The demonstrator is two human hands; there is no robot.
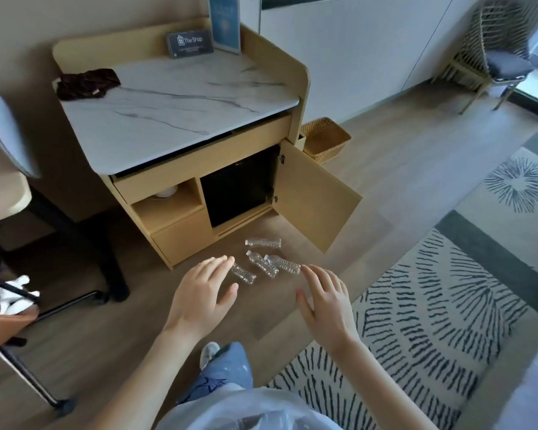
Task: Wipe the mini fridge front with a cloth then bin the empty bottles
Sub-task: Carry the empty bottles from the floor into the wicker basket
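Observation:
Several clear empty plastic bottles lie on the wooden floor in front of the cabinet; one bottle [263, 243] lies farthest, another [242, 272] sits just past my left fingertips. My left hand [203, 294] and my right hand [325, 297] hover above the floor, fingers spread, holding nothing. The black mini fridge [238, 189] sits inside the cabinet, its wooden door [314, 193] swung open to the right. A dark brown cloth [87, 83] lies crumpled on the marble top's left rear. A woven bin [325, 139] stands on the floor to the right of the cabinet.
A patterned rug [432, 305] covers the floor to the right. A desk and chair legs [84, 243] stand at the left. A translucent plastic bag [246, 408] hangs below my arms. A wicker chair [491, 54] stands at the far right.

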